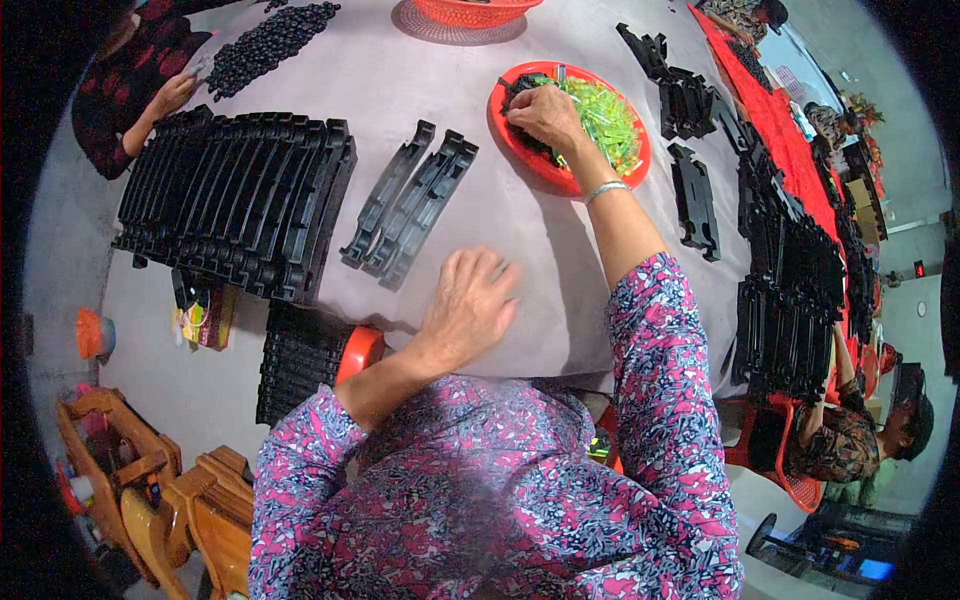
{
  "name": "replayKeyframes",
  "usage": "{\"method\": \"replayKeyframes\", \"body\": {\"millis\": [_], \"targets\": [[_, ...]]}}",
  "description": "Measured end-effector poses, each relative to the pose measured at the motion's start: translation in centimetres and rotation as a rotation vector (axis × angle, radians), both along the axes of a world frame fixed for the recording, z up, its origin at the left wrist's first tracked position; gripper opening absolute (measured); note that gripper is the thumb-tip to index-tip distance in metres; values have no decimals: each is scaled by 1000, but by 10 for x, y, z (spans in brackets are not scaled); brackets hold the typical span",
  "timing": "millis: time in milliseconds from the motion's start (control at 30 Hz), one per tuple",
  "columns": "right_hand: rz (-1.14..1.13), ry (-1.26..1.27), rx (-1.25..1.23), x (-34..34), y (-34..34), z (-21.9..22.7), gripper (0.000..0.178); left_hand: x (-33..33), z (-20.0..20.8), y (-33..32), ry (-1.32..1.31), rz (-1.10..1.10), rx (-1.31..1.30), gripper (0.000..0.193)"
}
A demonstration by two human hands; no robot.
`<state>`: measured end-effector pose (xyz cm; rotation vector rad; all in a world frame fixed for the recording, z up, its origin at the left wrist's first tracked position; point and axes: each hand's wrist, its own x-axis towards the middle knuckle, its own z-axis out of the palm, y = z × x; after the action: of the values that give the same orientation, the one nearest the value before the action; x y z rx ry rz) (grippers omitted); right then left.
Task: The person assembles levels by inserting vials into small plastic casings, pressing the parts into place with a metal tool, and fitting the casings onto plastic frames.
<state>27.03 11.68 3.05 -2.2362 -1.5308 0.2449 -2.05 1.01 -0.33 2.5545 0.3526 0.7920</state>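
Note:
A red plate (545, 176) holds small black pieces (543, 153) on its left side and translucent yellow-green plastic pieces (610, 115) on its right. My right hand (545, 118) reaches into the plate over the black pieces, fingers bent down and together; whatever is between the fingertips is hidden. Close to the table's near edge, my left hand (472, 310) hovers or rests over the cloth, slightly blurred, fingers apart and holding nothing. Beyond it to the left, long black notched plastic strips (425, 205) lie side by side on the grey tablecloth (520, 230).
A large row of stacked black strips (240, 195) fills the table's left side. Behind it lies a heap of round black pieces (270, 48), near another person's hand (175, 93). A red basket (475, 12) stands at the far edge. More black strips (790, 320) are piled at right.

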Motion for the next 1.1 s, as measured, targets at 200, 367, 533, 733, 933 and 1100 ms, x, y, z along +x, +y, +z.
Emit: {"method": "replayKeyframes", "body": {"millis": [200,367,533,733,933,1100], "targets": [[-118,260,355,-2,-12,14,21,-1,2,0,14,-10,-12,44],[-101,666,655,16,-38,36,19,-1,3,-1,5,-6,17,44],[-160,711,532,36,-81,31,15,0,-1,-1,24,11,19,45],[-257,785,527,43,-138,17,12,0,-4,0,54,7,34,43],[-336,251,276,46,-145,15,16,0,1,-2,58,11,40,43],[-364,-114,217,42,-132,11,23,0,0,-2,65,12,32,42]]}}
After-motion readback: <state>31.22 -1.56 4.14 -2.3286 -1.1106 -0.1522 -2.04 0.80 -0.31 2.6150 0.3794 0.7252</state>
